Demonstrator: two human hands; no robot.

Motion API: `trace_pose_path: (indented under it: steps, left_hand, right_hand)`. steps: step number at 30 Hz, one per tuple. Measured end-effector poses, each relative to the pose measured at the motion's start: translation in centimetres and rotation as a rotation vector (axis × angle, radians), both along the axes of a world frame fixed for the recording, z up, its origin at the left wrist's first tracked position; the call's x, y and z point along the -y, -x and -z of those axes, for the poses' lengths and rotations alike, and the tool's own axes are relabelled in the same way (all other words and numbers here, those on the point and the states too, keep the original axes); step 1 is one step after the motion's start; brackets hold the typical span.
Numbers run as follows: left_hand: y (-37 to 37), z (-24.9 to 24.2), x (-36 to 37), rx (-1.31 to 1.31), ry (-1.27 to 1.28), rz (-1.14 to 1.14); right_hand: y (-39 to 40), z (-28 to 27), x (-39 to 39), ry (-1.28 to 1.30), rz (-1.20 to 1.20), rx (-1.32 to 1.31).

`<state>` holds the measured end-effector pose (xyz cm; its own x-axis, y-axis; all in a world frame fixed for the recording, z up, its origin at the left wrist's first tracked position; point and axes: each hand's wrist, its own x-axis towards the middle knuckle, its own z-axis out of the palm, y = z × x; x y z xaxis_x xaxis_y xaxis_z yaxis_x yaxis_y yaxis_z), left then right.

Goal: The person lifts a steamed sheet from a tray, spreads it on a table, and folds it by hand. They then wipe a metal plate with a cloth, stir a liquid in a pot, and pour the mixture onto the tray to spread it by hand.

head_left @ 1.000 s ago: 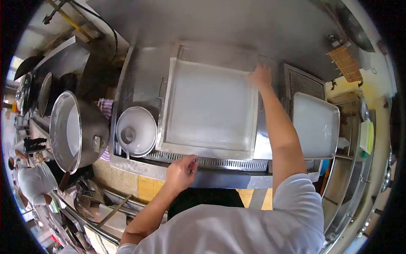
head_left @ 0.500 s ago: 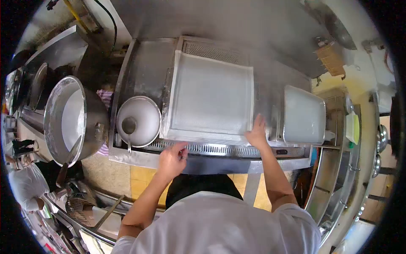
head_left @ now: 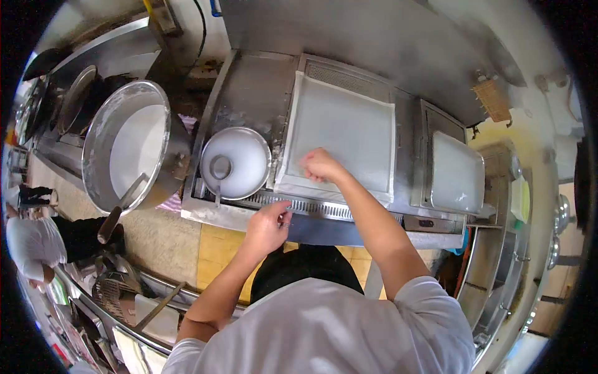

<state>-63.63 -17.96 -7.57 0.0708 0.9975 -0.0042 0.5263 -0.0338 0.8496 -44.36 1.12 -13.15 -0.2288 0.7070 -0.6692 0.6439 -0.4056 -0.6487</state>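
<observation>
A square white sheet (head_left: 349,118) with a pale raised border lies over a perforated metal panel on the steel counter. My right hand (head_left: 322,165) is over the left front part of this sheet, its fingers curled in and slightly blurred. Just in front of the slotted vent strip (head_left: 324,210), my left hand (head_left: 269,221) is closed loosely, thumb near the curled fingers. What either hand holds, if anything, is hidden. Left of the sheet stands a round metal bowl (head_left: 248,153) of white liquid, with a ladle (head_left: 220,167) resting in it.
A large steel pot (head_left: 177,149) of white liquid stands at left, a wooden-handled tool (head_left: 111,224) leaning from its rim. At right is a white-covered tray (head_left: 458,171). Behind me on the left is another person (head_left: 37,240); steel shelving (head_left: 486,262) stands at right.
My right hand has left the sheet's right front corner and moved left over its surface, its fingers now curled. My left hand stays near the front edge. The camera view has shifted.
</observation>
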Motion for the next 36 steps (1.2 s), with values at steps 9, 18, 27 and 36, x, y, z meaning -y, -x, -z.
trace_pose_path:
  steps: [9, 18, 27, 36]
  left_hand:
    - [-1.5, 0.2, 1.7, -0.021, 0.057, -0.042]
    - [-9.5, -1.3, -0.7, -0.113, 0.01, 0.103]
    - [-18.9, -1.5, -1.9, -0.124, 0.048, 0.241]
    - [-19.8, 3.8, -0.8, 0.081, 0.176, 0.164]
  right_hand:
    - [-6.2, 2.9, 0.1, -0.212, -0.407, 0.25]
    - [-26.4, -1.3, 9.0, -0.588, -0.049, 0.579]
    - [-49.5, 5.9, 9.0, -0.834, 0.27, 0.884]
    - [-42.6, -3.8, 9.1, -0.108, 0.751, -0.382]
